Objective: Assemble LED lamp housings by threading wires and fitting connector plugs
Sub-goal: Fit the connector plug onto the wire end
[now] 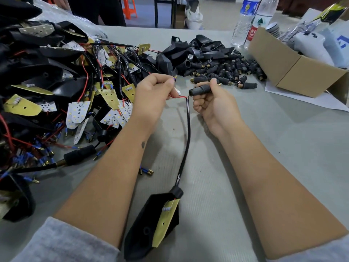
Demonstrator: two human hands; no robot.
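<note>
Nearest, by the counter's (283, 129) front edge, lies a black housing (143, 227) with a yellow board; its black cable (186, 140) rises to both hands. Left hand (153, 95) pinches the red wire (180, 97); right hand (213, 103) grips a black plug (200, 90). Farther, bottles (249, 21) show unreadable labels.

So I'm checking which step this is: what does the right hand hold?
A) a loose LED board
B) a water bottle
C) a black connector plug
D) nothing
C: the right hand grips a black connector plug with the black cable bending into its end, while the left hand pinches the red wire beside it.
</note>
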